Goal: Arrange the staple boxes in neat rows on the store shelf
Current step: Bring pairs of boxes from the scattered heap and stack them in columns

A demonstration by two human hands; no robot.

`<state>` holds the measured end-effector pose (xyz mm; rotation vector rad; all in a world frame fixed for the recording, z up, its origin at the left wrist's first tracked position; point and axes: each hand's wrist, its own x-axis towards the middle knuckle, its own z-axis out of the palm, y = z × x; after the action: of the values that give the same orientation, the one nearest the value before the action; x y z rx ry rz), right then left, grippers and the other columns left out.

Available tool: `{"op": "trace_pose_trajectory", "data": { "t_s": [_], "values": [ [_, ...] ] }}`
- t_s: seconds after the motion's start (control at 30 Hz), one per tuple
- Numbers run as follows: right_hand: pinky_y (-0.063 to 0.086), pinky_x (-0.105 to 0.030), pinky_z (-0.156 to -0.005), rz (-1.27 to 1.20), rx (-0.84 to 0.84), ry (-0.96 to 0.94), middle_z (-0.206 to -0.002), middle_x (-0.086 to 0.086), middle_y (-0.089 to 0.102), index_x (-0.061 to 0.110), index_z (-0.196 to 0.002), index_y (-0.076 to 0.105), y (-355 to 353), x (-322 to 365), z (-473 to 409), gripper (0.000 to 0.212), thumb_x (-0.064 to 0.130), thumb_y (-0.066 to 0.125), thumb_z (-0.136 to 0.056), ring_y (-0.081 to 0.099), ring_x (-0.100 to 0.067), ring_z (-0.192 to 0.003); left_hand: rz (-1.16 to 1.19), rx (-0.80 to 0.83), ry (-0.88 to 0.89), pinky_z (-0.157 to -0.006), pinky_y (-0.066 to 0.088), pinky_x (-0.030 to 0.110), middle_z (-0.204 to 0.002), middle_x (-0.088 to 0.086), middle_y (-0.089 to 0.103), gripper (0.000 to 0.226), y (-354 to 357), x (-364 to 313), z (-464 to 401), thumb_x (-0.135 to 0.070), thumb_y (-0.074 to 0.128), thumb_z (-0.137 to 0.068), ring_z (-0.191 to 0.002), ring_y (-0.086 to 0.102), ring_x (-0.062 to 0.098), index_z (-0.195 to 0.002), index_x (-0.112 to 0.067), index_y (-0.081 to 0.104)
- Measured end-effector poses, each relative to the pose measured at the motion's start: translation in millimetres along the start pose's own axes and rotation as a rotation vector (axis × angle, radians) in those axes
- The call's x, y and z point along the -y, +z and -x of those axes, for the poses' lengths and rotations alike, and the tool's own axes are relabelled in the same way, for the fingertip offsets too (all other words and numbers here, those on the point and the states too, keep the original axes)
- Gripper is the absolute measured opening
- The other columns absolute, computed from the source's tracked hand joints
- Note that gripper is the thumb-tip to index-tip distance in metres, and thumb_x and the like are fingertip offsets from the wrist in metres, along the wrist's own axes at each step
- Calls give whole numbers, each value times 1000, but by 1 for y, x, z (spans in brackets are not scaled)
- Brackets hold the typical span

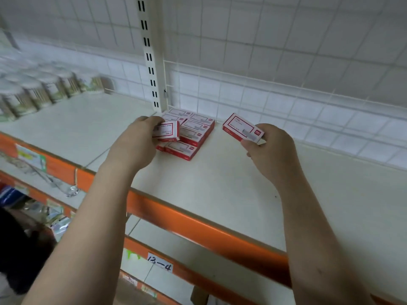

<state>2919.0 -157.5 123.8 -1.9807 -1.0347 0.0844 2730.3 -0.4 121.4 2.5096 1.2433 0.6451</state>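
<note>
Your left hand [136,137]: closed around one red-and-white staple box [166,130], held tilted at the near-left edge of the stack; your fingers wrap its left end and hide that end from view.
Your right hand [267,146]: pinching a second staple box [242,127] by its near-right end, lifted clear of the shelf and tilted, well to the right of the stack.
Stacked staple boxes [190,133]: a small pile of the same boxes lying flat on the shelf board [220,183], pushed into the far corner just right of the upright post; at least two layers, the top ones roughly side by side. Your left hand covers part of the pile's near-left side.
Slotted upright post [149,56]: white, with paired slots, rising at the back just left of the pile.
Wire grid back panel [275,69]: white mesh behind the shelf, with tiled wall showing through.
Round containers [44,89]: rows of white-lidded tubs at the far left of the same shelf level, blurred, well apart from the boxes.
Orange shelf edge [198,225]: runs diagonally under your forearms along the near rim.
Handwritten tag [159,261]: on the lower shelf edge, reads "13—4".
Box print: red border with a white panel; the lettering is too small for you to read.
</note>
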Motion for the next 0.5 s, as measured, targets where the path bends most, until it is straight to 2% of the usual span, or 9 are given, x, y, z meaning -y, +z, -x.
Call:
{"op": "trace_pose_trajectory", "data": {
  "t_s": [0.1, 0.23, 0.33, 0.5],
  "values": [
    [49, -29, -69, 36, 4, 9, -95, -4, 67, 9, -100, 60, 13, 14, -9, 17, 16, 59, -85, 65, -26, -81, 2, 7, 3, -91, 44, 38, -123, 8, 52, 50, -4, 21, -12, 5, 50, -84, -110, 52, 30, -130, -17, 50],
    [49, -27, -70, 43, 73, 57, -98, -3, 66, 12, -105, 61, 34, 32, -13, 22, 18, 61, -84, 65, -24, -85, -11, 65, 24, -86, 46, 39, -118, 5, 52, 48, -6, 48, -27, 3, 51, -85, -106, 52, 26, -127, -21, 51],
    [48, -29, -68, 63, 105, 92, -95, 0, 66, 14, -98, 61, 52, 42, -11, 14, 16, 60, -84, 65, -23, -81, -20, 122, 65, -88, 45, 38, -120, 3, 52, 48, -8, 63, -42, 1, 52, -85, -108, 51, 26, -128, -22, 50],
    [42, -26, -69, 79, 97, 160, -109, -2, 59, 22, -109, 59, 79, 48, -2, 26, 17, 60, -84, 62, -23, -87, -33, 256, 200, -90, 45, 41, -116, 2, 52, 41, -13, 83, -64, -14, 58, -86, -107, 52, 24, -126, -23, 52]
  ]
}}
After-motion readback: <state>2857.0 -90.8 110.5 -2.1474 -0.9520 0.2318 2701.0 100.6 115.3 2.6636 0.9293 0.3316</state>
